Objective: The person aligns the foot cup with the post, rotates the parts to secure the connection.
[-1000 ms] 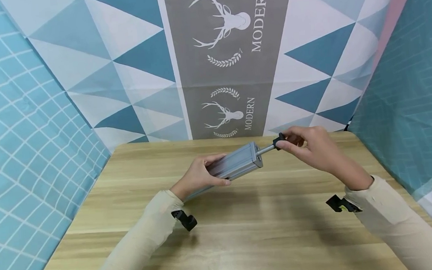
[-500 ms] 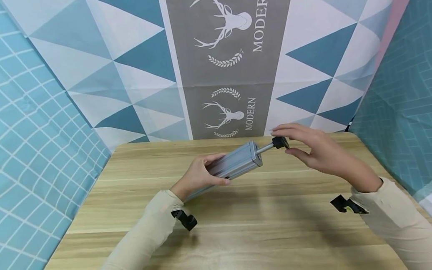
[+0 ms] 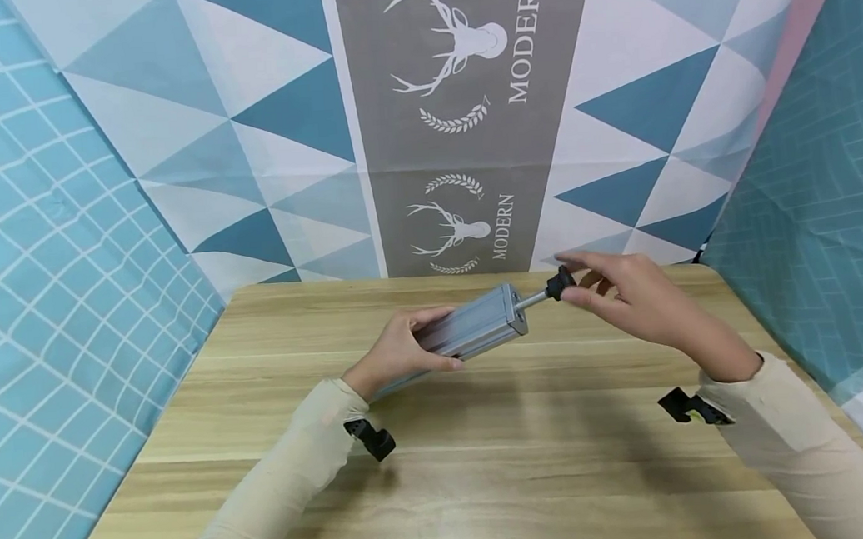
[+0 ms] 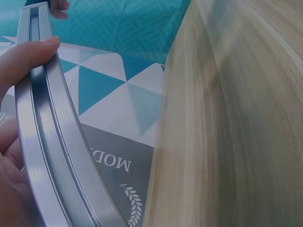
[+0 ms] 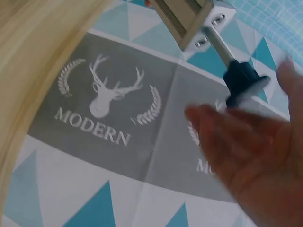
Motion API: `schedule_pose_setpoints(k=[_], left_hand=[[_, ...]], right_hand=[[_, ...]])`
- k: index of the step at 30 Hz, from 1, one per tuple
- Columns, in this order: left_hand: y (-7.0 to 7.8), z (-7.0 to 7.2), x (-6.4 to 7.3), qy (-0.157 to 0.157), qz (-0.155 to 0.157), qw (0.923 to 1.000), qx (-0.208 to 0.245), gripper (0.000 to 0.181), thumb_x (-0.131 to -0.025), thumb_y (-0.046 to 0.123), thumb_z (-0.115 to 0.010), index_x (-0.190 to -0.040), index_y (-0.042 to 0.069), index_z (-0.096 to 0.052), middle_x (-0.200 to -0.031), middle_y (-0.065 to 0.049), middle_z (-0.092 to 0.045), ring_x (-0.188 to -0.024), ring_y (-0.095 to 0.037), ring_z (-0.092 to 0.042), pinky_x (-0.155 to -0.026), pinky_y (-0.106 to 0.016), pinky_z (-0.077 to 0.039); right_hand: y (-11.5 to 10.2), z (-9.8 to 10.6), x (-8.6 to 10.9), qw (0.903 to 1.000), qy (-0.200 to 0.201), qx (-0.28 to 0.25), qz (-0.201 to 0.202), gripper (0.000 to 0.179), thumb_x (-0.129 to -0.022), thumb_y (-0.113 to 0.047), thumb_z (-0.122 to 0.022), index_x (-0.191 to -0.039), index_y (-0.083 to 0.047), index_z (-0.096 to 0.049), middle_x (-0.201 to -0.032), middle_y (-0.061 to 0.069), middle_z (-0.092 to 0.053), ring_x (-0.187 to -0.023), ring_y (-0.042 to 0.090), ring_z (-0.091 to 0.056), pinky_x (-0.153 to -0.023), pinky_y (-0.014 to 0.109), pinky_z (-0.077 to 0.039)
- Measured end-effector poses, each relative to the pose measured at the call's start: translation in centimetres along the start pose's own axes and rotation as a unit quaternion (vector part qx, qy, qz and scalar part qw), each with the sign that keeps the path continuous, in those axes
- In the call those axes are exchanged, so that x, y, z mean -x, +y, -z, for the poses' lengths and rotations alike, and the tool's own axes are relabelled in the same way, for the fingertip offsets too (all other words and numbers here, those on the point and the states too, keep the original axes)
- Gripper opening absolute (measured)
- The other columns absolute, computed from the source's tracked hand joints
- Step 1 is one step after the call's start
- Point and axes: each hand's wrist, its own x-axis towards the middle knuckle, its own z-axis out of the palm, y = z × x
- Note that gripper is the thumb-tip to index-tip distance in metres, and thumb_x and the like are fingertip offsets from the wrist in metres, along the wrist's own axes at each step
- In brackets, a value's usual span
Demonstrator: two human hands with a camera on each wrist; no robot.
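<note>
A silver aluminium profile [image 3: 473,321] slants up and to the right above the table. My left hand [image 3: 400,351] grips it around the middle, and in the left wrist view the thumb lies across the grooved face of the profile [image 4: 52,123]. From its end plate sticks a metal rod carrying a black levelling foot [image 3: 560,283]. My right hand [image 3: 632,293] is right at this foot, thumb below and index finger above. In the right wrist view the right hand [image 5: 251,156] is blurred, its fingers spread apart beside the levelling foot [image 5: 244,81].
The wooden table [image 3: 447,485] lies beneath both hands. A patterned cloth with deer prints [image 3: 460,134] stands behind its far edge. Blue cloths hang at the left [image 3: 47,246] and at the right [image 3: 811,218]. Both wrists carry black mounts over the sleeves.
My right hand held the foot, then opened and drew slightly right, and its fingertips are now back close around it. The foot's tilt has changed. The left hand and profile stay put.
</note>
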Motion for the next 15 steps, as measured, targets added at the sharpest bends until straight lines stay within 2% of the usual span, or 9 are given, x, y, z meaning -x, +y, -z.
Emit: schedule_pose_setpoints(k=[2,4,7,9,10,13,15], left_hand=[[1.0,0.1,0.3,0.0,0.007,1.0,-0.004,0.074,-0.061,0.01,-0.09,-0.13,0.011,-0.061,-0.128,-0.004,-0.062,-0.106,-0.015,-0.058,-0.094,-0.033,-0.043],[1.2,0.3,0.3,-0.002,0.017,0.9998,-0.005,0.074,-0.062,0.009,-0.089,-0.131,0.01,-0.06,-0.128,-0.005,-0.062,-0.105,-0.015,-0.058,-0.094,-0.034,-0.043],[1.1,0.4,0.3,0.0,0.023,0.9997,-0.006,0.075,-0.062,0.008,-0.089,-0.132,0.01,-0.059,-0.129,-0.005,-0.062,-0.106,-0.015,-0.058,-0.094,-0.034,-0.043],[0.2,0.4,0.0,0.001,0.023,0.9997,-0.001,0.077,-0.061,0.01,-0.09,-0.132,0.012,-0.06,-0.129,-0.003,-0.062,-0.107,-0.015,-0.058,-0.094,-0.035,-0.042],[0.1,0.3,0.1,0.002,0.021,0.9998,0.002,0.077,-0.061,0.011,-0.091,-0.131,0.014,-0.06,-0.128,-0.002,-0.062,-0.107,-0.015,-0.058,-0.094,-0.035,-0.042],[0.1,0.3,0.1,0.002,0.016,0.9998,0.006,0.075,-0.06,0.015,-0.092,-0.129,0.017,-0.062,-0.126,0.0,-0.063,-0.106,-0.015,-0.059,-0.094,-0.035,-0.043],[0.2,0.2,0.1,0.003,0.013,0.9999,0.008,0.074,-0.059,0.017,-0.092,-0.127,0.019,-0.064,-0.125,0.002,-0.064,-0.105,-0.015,-0.059,-0.094,-0.035,-0.043]], right_hand=[[0.3,0.1,0.1,0.9992,-0.01,0.001,0.038,0.062,-0.088,-0.025,-0.07,-0.143,-0.01,-0.045,-0.123,0.011,-0.063,-0.094,0.022,-0.066,-0.073,0.04,-0.053],[0.5,0.2,0.1,0.9965,-0.01,0.002,0.083,0.072,-0.084,-0.012,-0.074,-0.147,-0.013,-0.039,-0.135,0.011,-0.054,-0.107,0.025,-0.062,-0.078,0.042,-0.053],[0.7,0.1,0.0,0.9901,0.012,0.012,0.139,0.073,-0.079,0.005,-0.073,-0.144,-0.011,-0.043,-0.134,0.011,-0.053,-0.111,0.025,-0.059,-0.081,0.041,-0.052],[0.6,0.0,0.0,0.9905,0.023,0.014,0.135,0.064,-0.082,0.003,-0.071,-0.14,-0.01,-0.047,-0.128,0.01,-0.058,-0.107,0.024,-0.061,-0.079,0.041,-0.053],[0.6,0.0,0.0,0.9918,0.029,0.013,0.123,0.057,-0.084,0.0,-0.071,-0.137,-0.008,-0.051,-0.122,0.009,-0.062,-0.102,0.023,-0.063,-0.078,0.041,-0.053],[0.3,-0.2,-0.1,0.9972,0.038,0.002,0.065,0.036,-0.091,-0.018,-0.067,-0.124,-0.006,-0.062,-0.102,0.005,-0.069,-0.088,0.017,-0.065,-0.073,0.039,-0.052],[0.2,-0.3,-0.2,0.9987,0.044,-0.006,0.025,0.028,-0.094,-0.028,-0.063,-0.112,-0.006,-0.068,-0.09,0.002,-0.07,-0.081,0.014,-0.064,-0.071,0.038,-0.051]])
